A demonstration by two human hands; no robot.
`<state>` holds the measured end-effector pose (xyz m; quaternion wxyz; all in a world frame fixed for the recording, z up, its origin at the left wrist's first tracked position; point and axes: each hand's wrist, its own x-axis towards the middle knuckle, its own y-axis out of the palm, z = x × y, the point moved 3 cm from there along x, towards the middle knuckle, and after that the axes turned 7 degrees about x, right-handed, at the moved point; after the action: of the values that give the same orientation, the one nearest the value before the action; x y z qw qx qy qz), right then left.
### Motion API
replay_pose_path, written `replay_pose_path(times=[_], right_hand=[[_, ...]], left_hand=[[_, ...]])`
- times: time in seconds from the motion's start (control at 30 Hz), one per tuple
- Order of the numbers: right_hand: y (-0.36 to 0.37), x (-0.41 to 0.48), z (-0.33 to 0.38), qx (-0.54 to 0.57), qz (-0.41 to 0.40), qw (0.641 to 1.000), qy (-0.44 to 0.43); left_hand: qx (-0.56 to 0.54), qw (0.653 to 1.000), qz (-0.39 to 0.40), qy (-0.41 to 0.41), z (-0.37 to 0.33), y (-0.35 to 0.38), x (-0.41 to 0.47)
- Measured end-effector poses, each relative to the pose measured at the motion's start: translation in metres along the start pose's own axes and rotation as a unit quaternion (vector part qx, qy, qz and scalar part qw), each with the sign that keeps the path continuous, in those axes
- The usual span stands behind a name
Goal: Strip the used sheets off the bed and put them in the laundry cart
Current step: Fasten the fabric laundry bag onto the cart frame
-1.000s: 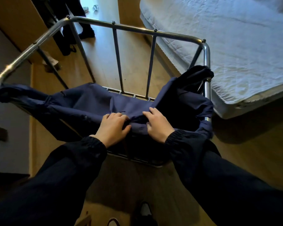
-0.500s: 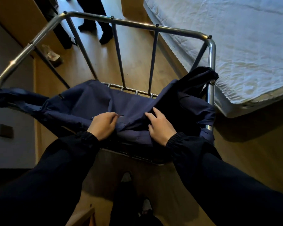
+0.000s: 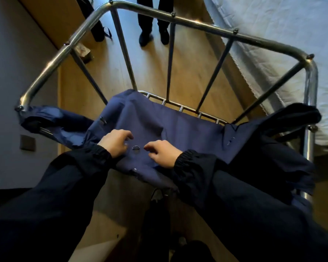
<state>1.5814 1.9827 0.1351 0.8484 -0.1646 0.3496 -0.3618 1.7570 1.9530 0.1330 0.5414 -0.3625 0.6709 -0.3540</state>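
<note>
The laundry cart [image 3: 197,21] is a shiny metal frame right in front of me, with a dark blue fabric bag [image 3: 159,120] slumped low inside it. One corner of the bag hangs over the right post [image 3: 299,114], another over the left rail. My left hand [image 3: 115,142] and my right hand [image 3: 161,153] lie on the bag's near edge with fingers loosely bent. A small metal ring [image 3: 135,147] sits on the fabric between them. The bed [image 3: 292,44] at the right shows a white quilted cover.
Another person's legs and dark shoes [image 3: 153,33] stand on the wooden floor beyond the cart. A grey wall [image 3: 11,82] with a small plate runs along the left. The bed's corner sits close to the cart's right side.
Both hands have let go of the bunched fabric and now lie apart on the flattened bag, with the metal ring showing between them. The view has moved closer over the cart.
</note>
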Motion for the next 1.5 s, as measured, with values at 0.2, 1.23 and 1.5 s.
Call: replay_pose_path(times=[0.2, 1.23, 1.5], right_hand=[[0.034, 0.06, -0.007, -0.143, 0.154, 0.974, 0.087], [-0.042, 0.039, -0.018, -0.18, -0.144, 0.973, 0.022], [-0.037, 0.054, 0.001, -0.314, -0.388, 0.859, -0.114]], left_hand=[[0.013, 0.999, 0.052, 0.006, 0.021, 0.005, 0.024], [-0.168, 0.984, -0.046, 0.037, -0.005, -0.053, 0.059], [-0.179, 0.984, -0.012, 0.01, -0.011, -0.06, 0.059]])
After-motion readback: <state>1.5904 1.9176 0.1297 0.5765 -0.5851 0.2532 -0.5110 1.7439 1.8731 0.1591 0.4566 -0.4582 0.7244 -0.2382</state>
